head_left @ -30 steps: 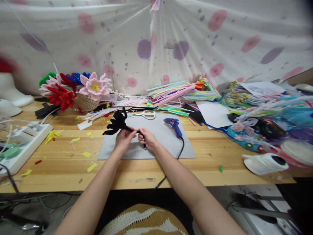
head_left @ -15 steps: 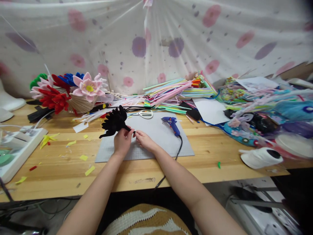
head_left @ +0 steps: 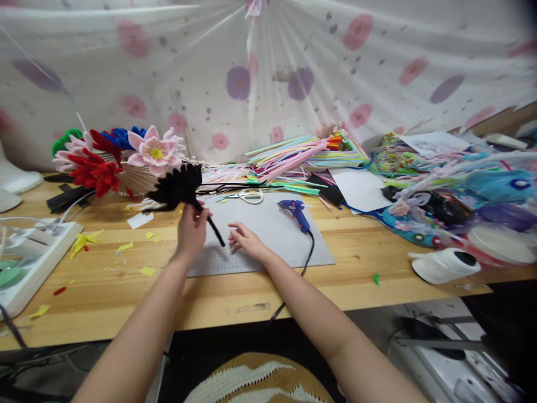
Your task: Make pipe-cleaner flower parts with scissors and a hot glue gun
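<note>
My left hand (head_left: 192,226) grips a black fuzzy pipe-cleaner flower (head_left: 178,187) by its stem, just under the petals. The head leans up and to the left, and the black stem slants down to the right, its lower end over the grey mat (head_left: 268,240). Just right of that end, my right hand (head_left: 246,242) hovers with fingers loosely curled and apart, touching nothing. A blue glue gun (head_left: 295,214) lies on the mat's right part. White-handled scissors (head_left: 250,196) rest at its back edge.
At the back left stand pink, red and blue pipe-cleaner flowers (head_left: 155,151). Bundles of pastel pipe cleaners (head_left: 289,157) lie along the back. A power strip (head_left: 37,263) sits left, a white spool (head_left: 444,265) right. The glue gun's cord (head_left: 309,254) hangs over the front edge.
My left hand has moved left with the black flower. My right hand has let go of the stem's lower end, and its fingers have come apart.
</note>
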The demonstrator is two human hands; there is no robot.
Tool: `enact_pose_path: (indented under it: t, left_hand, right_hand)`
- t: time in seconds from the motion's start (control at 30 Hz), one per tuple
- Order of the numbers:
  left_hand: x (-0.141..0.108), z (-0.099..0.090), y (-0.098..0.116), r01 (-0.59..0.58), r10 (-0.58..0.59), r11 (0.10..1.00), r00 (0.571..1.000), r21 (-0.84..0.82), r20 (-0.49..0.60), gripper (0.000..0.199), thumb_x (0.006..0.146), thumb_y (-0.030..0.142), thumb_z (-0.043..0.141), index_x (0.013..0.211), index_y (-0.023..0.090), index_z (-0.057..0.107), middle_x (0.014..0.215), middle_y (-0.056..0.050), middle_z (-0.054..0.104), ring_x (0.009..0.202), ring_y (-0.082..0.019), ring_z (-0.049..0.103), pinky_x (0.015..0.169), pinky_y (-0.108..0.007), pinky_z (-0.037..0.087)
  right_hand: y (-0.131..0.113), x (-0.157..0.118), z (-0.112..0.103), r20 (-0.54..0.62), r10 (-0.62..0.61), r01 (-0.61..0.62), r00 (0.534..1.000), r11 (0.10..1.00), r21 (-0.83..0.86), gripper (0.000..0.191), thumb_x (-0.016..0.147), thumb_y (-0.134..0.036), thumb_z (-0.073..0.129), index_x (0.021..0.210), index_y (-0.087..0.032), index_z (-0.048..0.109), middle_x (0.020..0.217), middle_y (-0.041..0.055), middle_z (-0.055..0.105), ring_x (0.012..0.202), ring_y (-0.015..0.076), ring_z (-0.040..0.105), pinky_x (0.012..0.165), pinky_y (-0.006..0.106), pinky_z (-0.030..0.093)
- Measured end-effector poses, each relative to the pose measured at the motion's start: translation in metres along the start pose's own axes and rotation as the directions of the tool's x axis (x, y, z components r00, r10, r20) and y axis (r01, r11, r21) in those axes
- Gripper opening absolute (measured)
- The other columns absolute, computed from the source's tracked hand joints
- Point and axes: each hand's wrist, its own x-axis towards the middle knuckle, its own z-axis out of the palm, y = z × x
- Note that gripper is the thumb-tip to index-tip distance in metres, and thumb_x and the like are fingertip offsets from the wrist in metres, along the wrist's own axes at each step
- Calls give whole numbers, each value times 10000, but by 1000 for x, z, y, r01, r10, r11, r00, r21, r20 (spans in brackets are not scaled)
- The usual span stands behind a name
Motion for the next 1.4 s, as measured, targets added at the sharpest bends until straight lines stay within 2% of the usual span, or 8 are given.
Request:
enact_pose_path:
  t: [0.13, 0.23, 0.4, 0.53, 0.73, 0.87, 1.2, 1.4]
  left_hand:
    - [33, -40, 7, 122, -110, 992, 964, -35, 243, 208, 671, 277, 662, 847, 185, 602, 586, 26, 581, 537, -118, 574, 583, -234, 473]
    - [35, -55, 11, 464, -353, 874, 811, -143, 467, 210, 638, 262, 701, 789, 147, 610, 643, -24, 624, 551, -148, 613, 565, -278, 517]
    - [11, -42, 15, 741, -383, 641, 534, -200, 754, 194, 703, 227, 673, 880, 153, 641, 759, -83, 666, 623, -170, 650, 600, -310, 552]
    - [-4, -16, 14, 797, -407, 591, 425, -122, 809, 141, 726, 255, 658, 814, 145, 655, 737, -91, 671, 588, -157, 640, 535, -271, 539]
    - [-11, 7, 6, 817, -366, 541, 444, -202, 818, 309, 796, 405, 552, 878, 133, 674, 807, -145, 678, 656, -193, 649, 601, -330, 546]
    - [-19, 14, -7, 792, -344, 542, 516, -283, 785, 309, 796, 396, 552, 908, 130, 664, 807, -120, 665, 667, -167, 638, 610, -299, 544]
    - [-25, 36, -33, 473, -279, 868, 720, -155, 635, 260, 767, 417, 544, 767, 158, 521, 546, 33, 525, 386, -70, 424, 410, -252, 494]
    - [-25, 36, -42, 359, -313, 933, 772, 27, 553, 192, 828, 351, 451, 763, 175, 491, 524, 50, 508, 364, -67, 452, 401, -216, 464]
  right_hand:
    - [-1, 1, -6, -34, 11, -9, 999, 998, 55, 307, 767, -449, 541, 900, -173, 515, 670, -30, 501, 560, 69, 515, 512, 213, 464]
    - [-1, -1, -7, -9, 24, -24, 1000, 1000, -5, 314, 779, -463, 517, 869, -163, 533, 643, -33, 497, 497, 62, 494, 472, 209, 436]
    - [-10, -2, -1, -33, 12, -11, 999, 1000, 19, 373, 744, -498, 564, 895, -160, 607, 719, 1, 523, 578, 70, 487, 463, 189, 393]
    - [-25, 7, 3, 55, -12, 1, 998, 980, 198, 415, 700, -512, 621, 898, -147, 635, 738, 16, 551, 630, 80, 487, 504, 198, 368]
    - [-34, 26, -5, 59, -32, 13, 998, 958, 286, 344, 596, -431, 731, 735, -149, 591, 560, -47, 456, 503, 55, 396, 471, 200, 302]
    - [-28, 29, -12, -14, -53, 54, 999, 971, 234, 377, 567, -468, 730, 714, -156, 579, 564, -46, 468, 514, 63, 402, 481, 209, 295]
    - [-15, 32, -15, -212, -129, 120, 969, 991, -53, 296, 661, -437, 637, 653, -160, 533, 521, -53, 439, 512, 69, 361, 518, 233, 278]
    - [-10, 36, -11, -202, -170, 137, 965, 977, -166, 305, 684, -457, 603, 665, -154, 579, 564, -31, 480, 508, 73, 381, 514, 240, 301]
